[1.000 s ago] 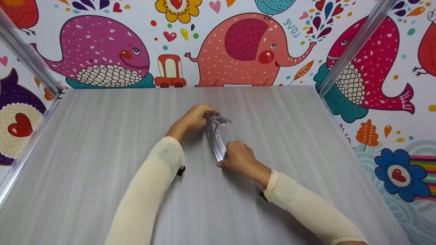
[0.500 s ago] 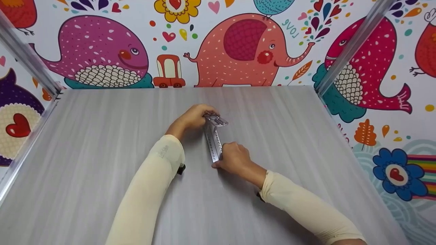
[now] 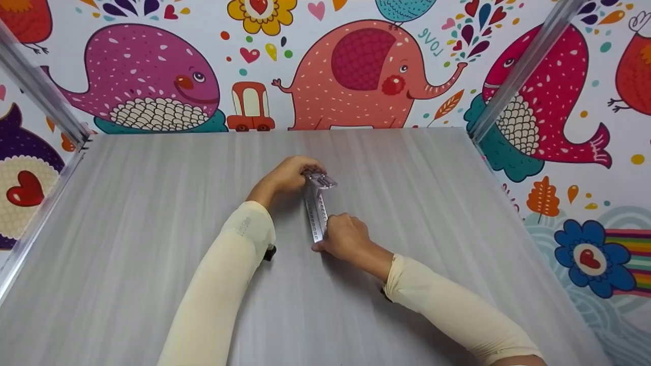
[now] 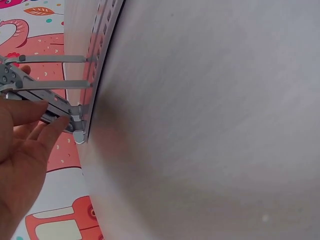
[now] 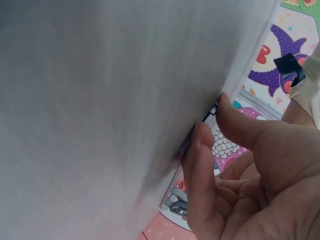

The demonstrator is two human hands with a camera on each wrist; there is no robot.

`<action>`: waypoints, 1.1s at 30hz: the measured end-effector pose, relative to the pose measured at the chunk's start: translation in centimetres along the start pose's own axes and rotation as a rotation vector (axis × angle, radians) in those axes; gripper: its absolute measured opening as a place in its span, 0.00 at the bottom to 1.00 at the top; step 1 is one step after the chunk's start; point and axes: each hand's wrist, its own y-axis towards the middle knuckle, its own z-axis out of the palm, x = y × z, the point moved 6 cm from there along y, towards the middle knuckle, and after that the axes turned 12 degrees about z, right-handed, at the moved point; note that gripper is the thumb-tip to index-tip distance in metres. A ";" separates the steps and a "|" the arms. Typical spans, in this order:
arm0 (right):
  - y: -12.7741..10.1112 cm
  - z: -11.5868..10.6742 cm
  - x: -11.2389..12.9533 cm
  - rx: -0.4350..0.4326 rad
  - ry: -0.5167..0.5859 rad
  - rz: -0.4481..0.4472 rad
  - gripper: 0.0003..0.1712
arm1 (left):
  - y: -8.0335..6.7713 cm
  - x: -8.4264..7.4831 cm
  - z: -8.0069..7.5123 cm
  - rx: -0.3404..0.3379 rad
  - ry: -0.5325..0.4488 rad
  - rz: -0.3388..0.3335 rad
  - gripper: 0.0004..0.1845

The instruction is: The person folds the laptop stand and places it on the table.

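Slotted metal stand (image 3: 316, 216) sits mid-table, base lengthwise near to far on the gray table (image 3: 152, 229). Left hand (image 3: 292, 174) at far end, fingertips pinching the raised arm (image 4: 59, 103). Right hand (image 3: 348, 238) pinches base's near end, thumb and finger. Cartoon-print wall (image 3: 356, 112) beyond.

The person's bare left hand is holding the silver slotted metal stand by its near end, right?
Wrong end: the head view shows the bare left hand holding the silver slotted metal stand by its far end; the bare right hand holds the near end.
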 end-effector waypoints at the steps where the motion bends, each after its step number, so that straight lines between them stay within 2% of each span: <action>1: 0.0 0.0 0.0 -0.002 0.000 0.000 0.28 | 0.0 0.1 0.0 -0.002 -0.007 -0.003 0.34; 7: -0.1 0.2 0.4 -0.005 0.000 -0.012 0.28 | 0.0 0.6 0.1 -0.008 -0.053 -0.001 0.33; 14: 0.0 0.4 0.8 0.016 -0.010 -0.025 0.29 | -0.2 0.6 0.0 0.002 -0.087 -0.035 0.31; 27: -0.1 0.4 1.3 0.021 -0.038 -0.050 0.29 | 0.3 0.4 0.4 0.000 -0.110 -0.022 0.32; 33: 0.1 0.4 0.8 0.064 -0.019 -0.047 0.29 | 0.4 0.2 0.7 -0.021 -0.099 -0.022 0.32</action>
